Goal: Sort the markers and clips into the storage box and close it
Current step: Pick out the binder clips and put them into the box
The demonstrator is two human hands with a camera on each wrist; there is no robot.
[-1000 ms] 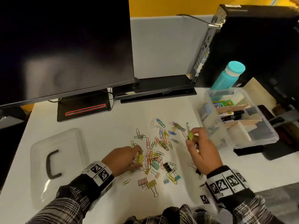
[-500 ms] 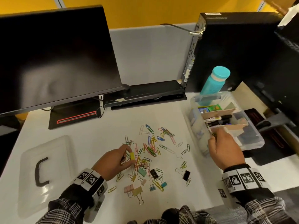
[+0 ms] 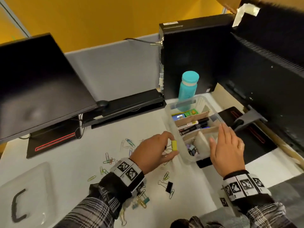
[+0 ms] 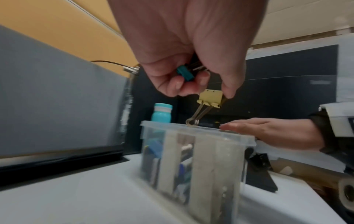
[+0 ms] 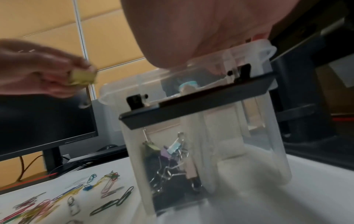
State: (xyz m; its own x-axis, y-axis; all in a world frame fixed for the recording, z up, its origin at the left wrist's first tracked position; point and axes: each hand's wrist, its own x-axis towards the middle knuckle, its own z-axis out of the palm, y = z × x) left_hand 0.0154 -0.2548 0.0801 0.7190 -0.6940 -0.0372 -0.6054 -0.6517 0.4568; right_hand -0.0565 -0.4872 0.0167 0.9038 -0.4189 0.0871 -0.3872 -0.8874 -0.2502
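Observation:
The clear storage box (image 3: 172, 106) (image 4: 226, 137) (image 5: 254, 45) stands open, split by cardboard dividers. Markers (image 3: 192, 123) lie in its middle section, binder clips (image 3: 191, 148) (image 5: 168, 153) in the near one. My left hand (image 3: 171, 149) (image 4: 214, 91) pinches a yellow binder clip (image 3: 174, 145) (image 4: 210, 97) (image 5: 82, 77) just left of the box rim, and its curled fingers also hold a teal clip (image 4: 184, 74). My right hand (image 3: 218, 137) hovers flat over the box's near end with fingers straight and holds nothing. Paper clips (image 3: 130, 143) (image 5: 107, 181) and binder clips (image 3: 169, 186) lie scattered on the white desk.
The clear lid (image 3: 24, 191) with a black handle lies at the desk's near left. A teal bottle (image 3: 188, 88) stands behind the box. A monitor (image 3: 41, 83) is at the left, a black computer tower (image 3: 194, 55) at the back and another monitor (image 3: 271, 71) at the right.
My left hand has lifted from the clip pile and carried the yellow clip right, up to the box. My right hand has opened flat over the box's near end.

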